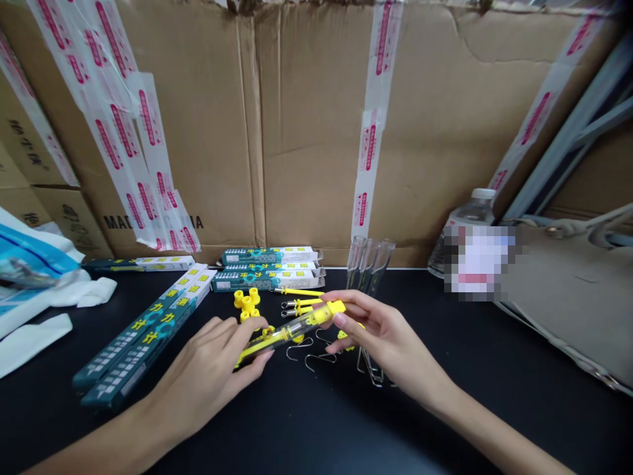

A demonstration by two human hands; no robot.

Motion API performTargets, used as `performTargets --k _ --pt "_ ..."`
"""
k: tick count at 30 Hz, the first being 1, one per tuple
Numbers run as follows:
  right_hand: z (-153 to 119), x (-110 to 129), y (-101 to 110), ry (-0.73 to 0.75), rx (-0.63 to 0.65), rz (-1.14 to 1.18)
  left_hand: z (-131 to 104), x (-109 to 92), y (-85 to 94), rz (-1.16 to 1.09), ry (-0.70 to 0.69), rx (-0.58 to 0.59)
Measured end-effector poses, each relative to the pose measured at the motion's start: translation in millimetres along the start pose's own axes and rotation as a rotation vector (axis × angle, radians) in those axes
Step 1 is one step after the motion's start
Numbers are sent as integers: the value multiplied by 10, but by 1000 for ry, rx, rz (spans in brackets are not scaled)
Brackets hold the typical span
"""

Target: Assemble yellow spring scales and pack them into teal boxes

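Observation:
A clear tubular spring scale (284, 334) with a yellow inner strip lies tilted between my hands, its right end higher. My left hand (205, 359) is closed around its lower left part. At the upper right end, my right hand (380, 330) pinches the yellow end piece (336, 307) between thumb and fingers. Just behind are several yellow caps (246, 303) and yellow inner rods (302, 303) with metal ends. Bent metal hooks (320, 359) lie below and beside the right hand. Several clear empty tubes (368, 264) stand behind it.
Printed narrow boxes (148, 330) lie at left, with more boxes (267, 277) stacked at the back. A large taped carton (306, 132) walls off the black table (277, 429). A water bottle (472, 211) and a beige bag (568, 290) stand right; plastic packaging (44, 264) lies left.

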State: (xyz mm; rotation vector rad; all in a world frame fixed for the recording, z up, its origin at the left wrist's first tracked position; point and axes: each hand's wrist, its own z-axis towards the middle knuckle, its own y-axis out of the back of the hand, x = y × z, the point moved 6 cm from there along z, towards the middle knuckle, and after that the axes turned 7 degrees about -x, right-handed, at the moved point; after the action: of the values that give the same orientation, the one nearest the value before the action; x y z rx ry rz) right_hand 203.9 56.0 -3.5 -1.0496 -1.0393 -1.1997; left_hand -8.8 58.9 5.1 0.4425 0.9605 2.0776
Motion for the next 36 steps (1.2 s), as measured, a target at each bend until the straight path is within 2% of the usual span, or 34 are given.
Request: performTargets --k 5,16,26,30,33,35,36 --pt "7 1 26 30 0 -74 17 -80 19 49 -118 -23" --pt "6 35 7 24 -39 -16 -6 -118 41 97 -170 -74" --pt "7 5 -9 13 -21 -25 -4 -102 24 124 -165 -52" --pt "-52 -10 -81 25 31 -174 12 -98 9 81 -91 -46" --pt "-89 76 -148 126 116 -398 -6 -66 -48 26 -31 11" --pt "-77 193 -111 209 135 -525 -19 -37 -69 24 4 35" --pt "-54 269 -39 239 97 -551 -23 -26 -70 32 16 36"
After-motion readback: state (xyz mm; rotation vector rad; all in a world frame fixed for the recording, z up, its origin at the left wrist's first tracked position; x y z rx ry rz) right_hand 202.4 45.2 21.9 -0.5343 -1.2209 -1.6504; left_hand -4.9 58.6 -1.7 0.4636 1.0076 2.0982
